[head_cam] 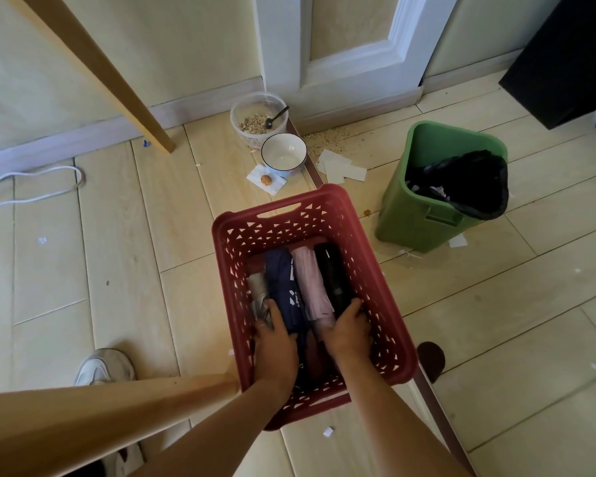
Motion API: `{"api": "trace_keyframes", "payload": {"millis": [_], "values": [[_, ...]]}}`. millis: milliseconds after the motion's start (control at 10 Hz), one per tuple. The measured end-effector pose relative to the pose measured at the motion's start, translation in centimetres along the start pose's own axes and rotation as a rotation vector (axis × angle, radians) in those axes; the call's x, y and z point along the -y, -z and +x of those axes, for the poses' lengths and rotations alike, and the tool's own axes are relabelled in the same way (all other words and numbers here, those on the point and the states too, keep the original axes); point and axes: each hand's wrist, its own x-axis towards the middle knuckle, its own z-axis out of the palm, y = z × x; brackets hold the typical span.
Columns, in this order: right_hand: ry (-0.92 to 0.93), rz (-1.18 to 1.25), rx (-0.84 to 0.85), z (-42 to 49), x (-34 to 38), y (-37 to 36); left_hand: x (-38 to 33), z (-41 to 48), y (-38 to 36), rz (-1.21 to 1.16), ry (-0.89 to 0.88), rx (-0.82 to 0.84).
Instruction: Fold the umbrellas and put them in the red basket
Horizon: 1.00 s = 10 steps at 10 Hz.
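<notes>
Holding folded umbrellas (284,280), left hand (276,342), right hand (348,330), red basket (387,304)

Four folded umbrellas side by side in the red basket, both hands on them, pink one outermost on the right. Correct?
Not pink: the head view shows the black umbrella outermost on the right, the pink umbrella beside it. Rest holds: four in the red basket, left hand and right hand on them.
</notes>
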Motion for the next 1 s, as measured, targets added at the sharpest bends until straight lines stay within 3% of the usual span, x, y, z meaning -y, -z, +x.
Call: {"api": "trace_keyframes", "payload": {"millis": [100, 200, 400, 700, 800, 1000], "values": [[0.123, -0.246, 0.009, -1.0, 0.6, -0.1, -0.3, -0.5, 0.5, -0.126, -0.025, -0.018], [0.377, -0.444, -0.096, -1.3, 1.2, -0.1, -0.2, -0.6, 0.5, -0.173, -0.098, -0.044], [0.376, -0.586, 0.04, -1.4, 0.7, -0.3, 0.5, 0.2, -0.1, 0.037, -0.147, 0.024], [0.304, -0.391, 0.228, -1.8, 2.0, 0.1, -0.5, -0.4, 0.9, 0.378, -0.224, 0.012], [0.275, -0.3, 0.25, -2.6, 2.4, 1.5, -1.4, -1.2, 1.5, 0.336, -0.196, 0.05], [0.446, -0.173, 0.04, -7.1, 2.4, 8.5, -5.3, -4.5, 6.4, 0.085, -0.183, -0.204]]}}
